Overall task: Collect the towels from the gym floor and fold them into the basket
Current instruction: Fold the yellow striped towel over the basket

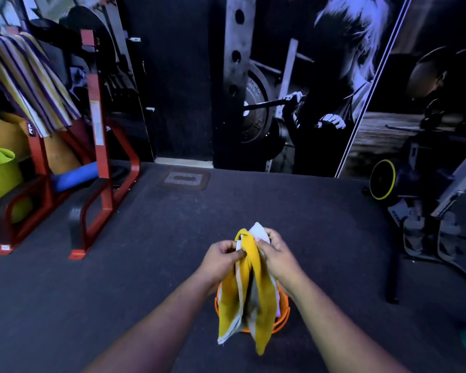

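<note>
The person stands over the orange basket, which sits on the dark gym floor, and holds a yellow towel up above it. The towel hangs down in front of the basket and hides most of its rim. The left hand has its fingers curled and pinches the top fold of the yellow towel. The right hand also grips the top of the cloth, together with a white towel that sticks up behind the yellow one. Some pale cloth seems to lie already inside the basket, but I cannot tell how much.

I think the step in hand is the folding of the yellow towel before it goes down into the basket. To do it well, the two hands should find the matching corners and bring the hanging halves edge to edge, because now one tail hangs lower than the other. It would be better to separate the white towel first, so that each piece is folded alone. Then the folded towel should be lowered flat into the basket, not dropped.

Far from the basket, to its left, a striped towel hangs on a red rack.
</note>
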A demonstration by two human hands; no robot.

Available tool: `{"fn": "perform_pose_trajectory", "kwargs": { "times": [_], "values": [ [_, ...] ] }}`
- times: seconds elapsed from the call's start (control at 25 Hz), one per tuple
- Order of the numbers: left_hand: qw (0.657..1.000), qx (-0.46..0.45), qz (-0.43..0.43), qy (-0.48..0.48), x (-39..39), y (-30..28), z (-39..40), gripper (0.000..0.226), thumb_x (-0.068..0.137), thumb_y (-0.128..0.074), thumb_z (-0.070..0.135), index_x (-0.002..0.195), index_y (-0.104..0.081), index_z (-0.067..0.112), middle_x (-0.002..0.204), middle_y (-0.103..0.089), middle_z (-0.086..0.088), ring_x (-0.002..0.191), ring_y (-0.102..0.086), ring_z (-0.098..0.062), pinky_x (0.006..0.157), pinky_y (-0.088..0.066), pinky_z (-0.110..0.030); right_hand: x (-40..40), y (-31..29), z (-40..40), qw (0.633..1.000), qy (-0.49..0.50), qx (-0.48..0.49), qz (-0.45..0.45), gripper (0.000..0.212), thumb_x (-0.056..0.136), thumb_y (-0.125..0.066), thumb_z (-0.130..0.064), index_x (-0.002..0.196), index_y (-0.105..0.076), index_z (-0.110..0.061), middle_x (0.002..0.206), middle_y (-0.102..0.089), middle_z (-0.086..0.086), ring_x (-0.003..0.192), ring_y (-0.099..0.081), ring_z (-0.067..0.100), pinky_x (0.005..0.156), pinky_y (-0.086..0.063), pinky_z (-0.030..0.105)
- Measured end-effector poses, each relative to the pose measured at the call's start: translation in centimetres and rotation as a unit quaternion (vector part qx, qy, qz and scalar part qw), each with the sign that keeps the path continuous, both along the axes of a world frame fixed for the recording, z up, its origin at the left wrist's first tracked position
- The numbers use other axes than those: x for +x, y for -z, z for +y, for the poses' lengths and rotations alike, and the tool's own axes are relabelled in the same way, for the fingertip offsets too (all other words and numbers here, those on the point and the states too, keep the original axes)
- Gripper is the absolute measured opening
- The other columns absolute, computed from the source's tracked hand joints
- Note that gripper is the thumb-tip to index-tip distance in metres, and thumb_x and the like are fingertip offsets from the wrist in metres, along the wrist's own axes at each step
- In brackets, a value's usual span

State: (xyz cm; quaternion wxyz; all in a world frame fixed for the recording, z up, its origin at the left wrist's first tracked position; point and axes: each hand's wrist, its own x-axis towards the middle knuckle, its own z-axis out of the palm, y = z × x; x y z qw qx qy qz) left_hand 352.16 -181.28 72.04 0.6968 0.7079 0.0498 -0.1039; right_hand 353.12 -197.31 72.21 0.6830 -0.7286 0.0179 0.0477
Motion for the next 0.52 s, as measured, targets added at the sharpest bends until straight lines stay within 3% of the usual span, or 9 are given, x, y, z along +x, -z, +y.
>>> {"fn": "perform_pose_trajectory", "kwargs": {
  "times": [0.04,0.08,0.2,0.32,0.44,0.52],
  "values": [
    [1.0,-0.008,0.011,0.009,0.0,0.0,-0.2,0.006,0.095,-0.067,0.007,0.096,-0.071,0.003,0.088,-0.075,-0.013,0.073,-0.069,-0.018,0.065,-0.056,-0.028,-0.1,0.1,-0.2,1.0,-0.021,-0.013,0.005,0.05,0.08,-0.08,-0.05,0.122,-0.058,-0.037,0.114,-0.073,0.001,0.11,-0.069,0.021,0.099,-0.054,0.047],
    [1.0,-0.011,0.019,0.02,0.0,-0.2,-0.4,0.007,0.095,-0.065,0.006,0.098,-0.07,0.002,0.09,-0.075,-0.016,0.075,-0.069,-0.021,0.067,-0.057,-0.031,-0.2,0.3,-0.4,0.998,-0.056,-0.028,0.007,0.067,0.073,-0.087,-0.049,0.128,-0.051,-0.037,0.116,-0.071,0.0,0.111,-0.068,0.019,0.097,-0.056,0.042],
    [1.0,-0.019,0.017,-0.003,0.3,-0.1,-0.8,0.01,0.096,-0.058,0.004,0.099,-0.067,0.004,0.089,-0.073,-0.015,0.079,-0.067,-0.024,0.073,-0.055,-0.038,-0.2,0.0,-1.0,0.982,-0.117,-0.144,-0.044,0.083,0.072,-0.086,-0.01,0.139,-0.04,-0.029,0.11,-0.066,-0.001,0.098,-0.065,0.013,0.079,-0.05,0.014],
    [0.995,-0.003,-0.041,-0.094,1.1,0.4,-0.2,0.009,0.101,-0.057,0.012,0.093,-0.061,0.009,0.082,-0.064,-0.006,0.076,-0.059,-0.018,0.069,-0.049,-0.037,0.3,-0.2,-1.9,0.965,-0.045,-0.241,-0.091,0.066,0.073,-0.074,-0.014,0.134,-0.051,-0.025,0.107,-0.067,-0.001,0.092,-0.064,0.015,0.076,-0.05,0.021],
    [0.98,-0.008,-0.068,-0.186,1.5,0.2,1.2,0.015,0.102,-0.055,0.013,0.087,-0.055,0.01,0.078,-0.054,-0.004,0.072,-0.05,-0.013,0.066,-0.043,-0.033,0.7,-0.5,-3.4,0.932,0.104,-0.336,-0.084,0.021,0.083,-0.065,-0.025,0.104,-0.066,-0.019,0.096,-0.072,0.006,0.093,-0.067,0.03,0.074,-0.049,0.035],
    [0.972,-0.033,-0.063,-0.222,1.8,0.0,2.4,0.021,0.101,-0.054,0.013,0.081,-0.05,0.016,0.071,-0.046,-0.001,0.066,-0.044,-0.012,0.06,-0.039,-0.032,1.1,-0.7,-4.9,0.894,0.178,-0.41,-0.035,0.022,0.092,-0.056,-0.033,0.096,-0.066,-0.013,0.096,-0.071,0.015,0.094,-0.066,0.039,0.073,-0.049,0.039]
  ]
}}
